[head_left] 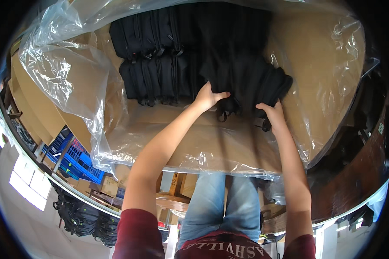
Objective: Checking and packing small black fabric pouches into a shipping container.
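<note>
Rows of black fabric bags (155, 80) stand packed on edge in a large carton lined with clear plastic. Toward the right of the near row, a bundle of black bags (242, 82) sits between my two hands. My left hand (209, 97) grips its left side, thumb pointing right across the front and the other fingers partly lost against the black cloth. On the right side my right hand (272, 113) takes hold, thumb toward the middle, fingertips hidden behind the fabric. Short black straps (224, 113) hang off the near face between the hands.
The plastic liner (69, 82) folds over the carton's rim on all visible sides. Bare cardboard floor (160, 118) shows on the near side, and a cardboard wall (324, 77) rises at right. Blue plastic crates (78, 157) and a heap of black straps (86, 216) lie outside, lower left.
</note>
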Available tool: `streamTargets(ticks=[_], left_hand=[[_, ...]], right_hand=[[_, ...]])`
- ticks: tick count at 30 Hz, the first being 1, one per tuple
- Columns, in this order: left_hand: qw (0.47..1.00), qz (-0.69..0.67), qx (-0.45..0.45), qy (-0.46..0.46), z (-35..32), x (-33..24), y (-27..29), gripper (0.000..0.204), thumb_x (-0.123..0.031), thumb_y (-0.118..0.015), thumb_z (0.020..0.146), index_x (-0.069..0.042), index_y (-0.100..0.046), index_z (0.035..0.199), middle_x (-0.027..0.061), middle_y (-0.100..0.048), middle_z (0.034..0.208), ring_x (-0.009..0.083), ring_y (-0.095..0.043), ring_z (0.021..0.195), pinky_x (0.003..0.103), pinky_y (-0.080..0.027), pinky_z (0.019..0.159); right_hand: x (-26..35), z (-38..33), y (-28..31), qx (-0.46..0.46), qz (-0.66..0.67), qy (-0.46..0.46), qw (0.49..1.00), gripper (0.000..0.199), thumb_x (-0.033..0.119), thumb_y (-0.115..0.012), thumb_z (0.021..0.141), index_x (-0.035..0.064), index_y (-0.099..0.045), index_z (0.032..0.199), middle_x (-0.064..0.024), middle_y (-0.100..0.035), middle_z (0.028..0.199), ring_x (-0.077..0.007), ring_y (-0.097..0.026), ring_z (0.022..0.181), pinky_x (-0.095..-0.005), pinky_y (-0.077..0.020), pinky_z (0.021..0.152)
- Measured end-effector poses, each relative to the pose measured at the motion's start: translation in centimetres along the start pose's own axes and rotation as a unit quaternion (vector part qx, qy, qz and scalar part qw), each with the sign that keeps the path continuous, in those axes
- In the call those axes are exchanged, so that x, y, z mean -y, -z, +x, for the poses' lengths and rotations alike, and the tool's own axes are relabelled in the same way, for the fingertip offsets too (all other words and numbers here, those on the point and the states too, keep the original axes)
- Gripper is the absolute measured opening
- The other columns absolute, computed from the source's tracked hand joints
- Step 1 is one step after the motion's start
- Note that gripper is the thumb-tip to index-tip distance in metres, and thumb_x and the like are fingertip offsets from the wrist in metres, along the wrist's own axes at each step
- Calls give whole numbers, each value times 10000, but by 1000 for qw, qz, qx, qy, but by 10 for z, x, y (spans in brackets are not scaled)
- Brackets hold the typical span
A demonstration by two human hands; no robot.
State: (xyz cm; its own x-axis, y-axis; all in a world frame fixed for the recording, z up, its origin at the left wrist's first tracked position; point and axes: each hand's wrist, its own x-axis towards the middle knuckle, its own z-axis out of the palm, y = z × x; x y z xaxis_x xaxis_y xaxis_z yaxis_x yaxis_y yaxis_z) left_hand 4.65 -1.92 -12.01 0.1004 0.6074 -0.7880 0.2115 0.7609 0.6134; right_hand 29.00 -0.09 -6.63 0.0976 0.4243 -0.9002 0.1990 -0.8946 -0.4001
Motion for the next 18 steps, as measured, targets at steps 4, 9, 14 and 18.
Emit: streamTargets(ticks=[4,9,14,18], left_hand=[[998,4,-50,30,17,39,5,640,-191,-796,724,71,-483,1217,172,-613,1171,250,-573,1102,330,-429,965],[974,210,-66,53,28,18,14,903,-309,-786,682,116,-327,1333,303,-582,1145,380,-550,1124,386,-442,951],[959,254,-105,69,24,32,46,1119,-310,-814,677,144,-82,1392,324,-533,1208,388,-540,1137,374,-440,956],[957,247,-149,35,10,23,38,1112,-358,-832,663,76,-107,1386,318,-521,1226,438,-528,1127,397,-446,932]], right_hand=[[-15,29,-34,-38,-29,38,998,700,107,-698,625,-33,-469,1272,-138,-596,1161,-249,-562,1076,-312,-425,932],[-50,87,-38,-14,-72,11,997,688,153,-703,614,-49,-487,1236,-156,-605,1130,-263,-562,1071,-312,-431,918],[-57,104,-40,19,-143,41,989,672,154,-686,642,-34,-475,1251,-127,-592,1149,-235,-552,1058,-306,-425,924],[-51,96,-42,-42,-207,29,977,858,164,-673,654,-51,-291,1392,-229,-488,1305,-310,-480,1206,-333,-376,1006]])
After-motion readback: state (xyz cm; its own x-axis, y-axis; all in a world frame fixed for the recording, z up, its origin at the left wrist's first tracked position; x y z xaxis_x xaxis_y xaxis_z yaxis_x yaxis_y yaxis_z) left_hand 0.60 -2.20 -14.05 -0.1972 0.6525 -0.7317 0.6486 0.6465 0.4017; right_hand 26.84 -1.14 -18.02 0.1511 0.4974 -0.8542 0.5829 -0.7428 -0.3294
